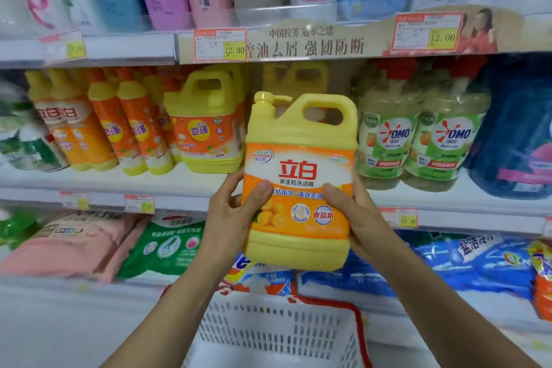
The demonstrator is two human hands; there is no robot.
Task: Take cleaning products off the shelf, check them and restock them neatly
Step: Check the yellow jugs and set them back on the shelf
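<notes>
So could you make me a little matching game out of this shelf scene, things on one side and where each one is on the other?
Things:
1. yellow jug
2. OMO bottles
3. white basket
4. pink bag

Places:
A. at the bottom of the view, below the arms
B. gripped between the left hand and the right hand
C. on the lower shelf, at the left
D. on the middle shelf, to the right of the held jug

Pairs: 1-B, 2-D, 3-A, 4-C
</notes>
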